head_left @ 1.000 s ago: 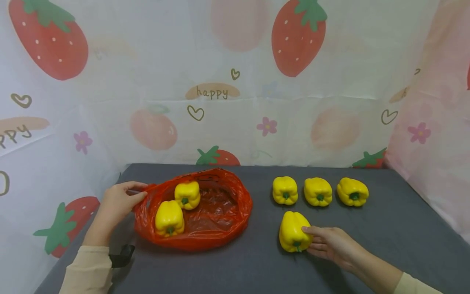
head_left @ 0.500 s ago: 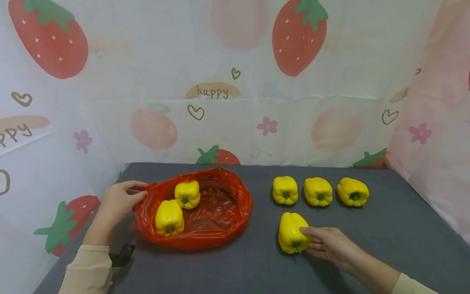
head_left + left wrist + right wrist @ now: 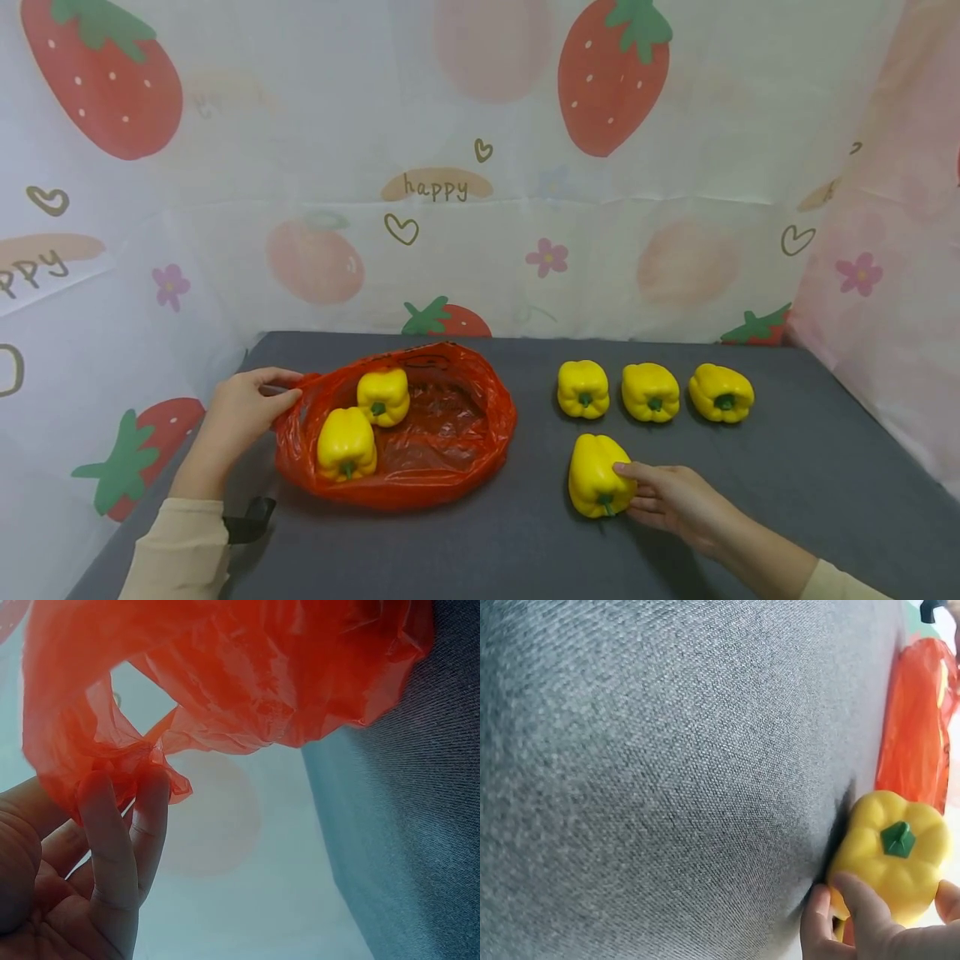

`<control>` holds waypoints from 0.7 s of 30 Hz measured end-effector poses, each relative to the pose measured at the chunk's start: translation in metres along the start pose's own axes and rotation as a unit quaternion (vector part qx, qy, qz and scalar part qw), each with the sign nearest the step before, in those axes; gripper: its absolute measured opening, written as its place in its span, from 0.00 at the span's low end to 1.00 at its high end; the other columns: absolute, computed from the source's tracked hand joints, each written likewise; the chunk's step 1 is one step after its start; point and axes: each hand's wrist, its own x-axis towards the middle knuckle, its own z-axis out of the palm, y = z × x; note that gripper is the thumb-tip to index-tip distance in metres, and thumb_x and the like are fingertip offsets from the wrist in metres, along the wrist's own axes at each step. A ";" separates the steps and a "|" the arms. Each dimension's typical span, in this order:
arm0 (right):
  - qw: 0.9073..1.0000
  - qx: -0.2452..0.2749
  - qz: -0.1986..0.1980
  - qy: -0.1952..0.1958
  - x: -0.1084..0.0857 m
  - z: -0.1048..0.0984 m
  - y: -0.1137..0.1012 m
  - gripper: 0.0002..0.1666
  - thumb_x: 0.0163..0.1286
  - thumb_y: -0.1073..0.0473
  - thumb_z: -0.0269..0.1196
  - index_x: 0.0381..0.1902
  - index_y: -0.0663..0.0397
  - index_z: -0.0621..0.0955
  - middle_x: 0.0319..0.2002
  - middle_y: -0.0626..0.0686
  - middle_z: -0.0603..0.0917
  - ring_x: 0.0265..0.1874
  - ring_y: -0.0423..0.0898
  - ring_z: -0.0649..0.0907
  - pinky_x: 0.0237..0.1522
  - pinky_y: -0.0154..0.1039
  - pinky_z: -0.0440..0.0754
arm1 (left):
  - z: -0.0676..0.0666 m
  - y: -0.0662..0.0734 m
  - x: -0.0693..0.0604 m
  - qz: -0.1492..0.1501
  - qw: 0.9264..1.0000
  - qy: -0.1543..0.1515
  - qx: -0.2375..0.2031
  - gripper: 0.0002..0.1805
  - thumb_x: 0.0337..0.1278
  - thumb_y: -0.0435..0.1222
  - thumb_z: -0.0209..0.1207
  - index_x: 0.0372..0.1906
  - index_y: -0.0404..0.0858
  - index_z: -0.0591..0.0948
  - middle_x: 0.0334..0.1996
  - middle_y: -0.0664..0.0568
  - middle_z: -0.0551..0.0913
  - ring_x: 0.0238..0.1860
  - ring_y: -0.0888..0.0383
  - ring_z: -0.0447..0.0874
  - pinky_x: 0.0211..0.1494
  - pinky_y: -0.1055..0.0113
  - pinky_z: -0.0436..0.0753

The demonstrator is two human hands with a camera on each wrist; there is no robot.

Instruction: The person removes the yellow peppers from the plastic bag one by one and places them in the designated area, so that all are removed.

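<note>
On the left of the head view, my left hand (image 3: 243, 417) pinches the left edge of a red plastic bag (image 3: 420, 492). The left wrist view shows fingertips (image 3: 105, 802) on the gathered film. Inside the bag's open mouth sit two yellow bell peppers, one nearer (image 3: 346, 442) and one farther back (image 3: 383, 397). My right hand (image 3: 678, 504) grips another yellow bell pepper (image 3: 596, 475) from its right side, to the right of the bag. Its green stem (image 3: 898, 840) faces the right wrist camera. Whether this pepper touches the table I cannot tell.
Three more yellow bell peppers stand in a row behind the held one: left (image 3: 582, 388), middle (image 3: 650, 392) and right (image 3: 722, 392). Dark grey cloth covers the table (image 3: 480, 558). A strawberry-print curtain (image 3: 480, 258) hangs behind and at both sides.
Over the last second, the held bell pepper and my right hand have shifted very slightly left and toward me. My left hand and the bag look unchanged.
</note>
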 end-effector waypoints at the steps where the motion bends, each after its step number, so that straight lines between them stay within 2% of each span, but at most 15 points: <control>1: 1.000 -0.001 0.001 0.002 0.000 0.000 0.000 0.45 0.72 0.45 0.60 0.67 0.81 0.63 0.60 0.70 0.78 0.47 0.44 0.84 0.58 0.49 0.83 | 0.000 0.000 0.000 -0.002 1.000 -0.001 -0.001 0.25 0.66 0.47 0.59 0.59 0.35 0.80 0.54 0.33 0.83 0.47 0.45 0.83 0.41 0.59 0.87; 6: 1.000 -0.019 -0.003 0.005 -0.003 -0.002 -0.002 0.46 0.72 0.43 0.59 0.67 0.81 0.63 0.65 0.75 0.71 0.54 0.54 0.84 0.59 0.51 0.82 | -0.001 0.000 0.000 -0.005 1.000 -0.003 -0.002 0.25 0.66 0.47 0.59 0.59 0.34 0.80 0.54 0.33 0.82 0.46 0.45 0.82 0.40 0.61 0.87; 10: 0.999 -0.029 -0.019 0.012 -0.005 -0.005 -0.007 0.46 0.73 0.42 0.57 0.69 0.78 0.63 0.70 0.75 0.64 0.65 0.64 0.75 0.63 0.53 0.79 | -0.002 0.001 -0.001 -0.004 1.000 -0.001 -0.005 0.25 0.66 0.47 0.59 0.59 0.34 0.80 0.53 0.33 0.83 0.44 0.47 0.82 0.40 0.61 0.87; 12: 0.999 -0.024 -0.035 0.016 -0.006 -0.006 -0.010 0.44 0.74 0.42 0.57 0.70 0.75 0.63 0.72 0.73 0.63 0.67 0.65 0.72 0.65 0.54 0.77 | -0.002 0.001 -0.001 -0.002 1.000 0.001 -0.008 0.24 0.66 0.47 0.59 0.59 0.34 0.80 0.53 0.33 0.83 0.44 0.47 0.83 0.40 0.60 0.88; 16: 0.996 -0.040 -0.077 0.036 -0.013 -0.005 -0.022 0.46 0.72 0.40 0.59 0.70 0.72 0.63 0.72 0.69 0.65 0.68 0.63 0.71 0.68 0.53 0.74 | -0.002 0.001 -0.001 -0.003 1.000 0.000 -0.010 0.25 0.66 0.47 0.59 0.59 0.34 0.80 0.53 0.33 0.83 0.44 0.47 0.83 0.41 0.59 0.88; 21: 0.990 -0.066 -0.120 0.041 -0.017 -0.002 -0.041 0.47 0.72 0.38 0.59 0.71 0.70 0.62 0.73 0.68 0.63 0.69 0.63 0.70 0.64 0.46 0.78 | -0.002 0.000 0.000 -0.004 1.000 -0.002 -0.011 0.25 0.67 0.47 0.59 0.60 0.34 0.80 0.52 0.34 0.83 0.41 0.50 0.82 0.40 0.61 0.87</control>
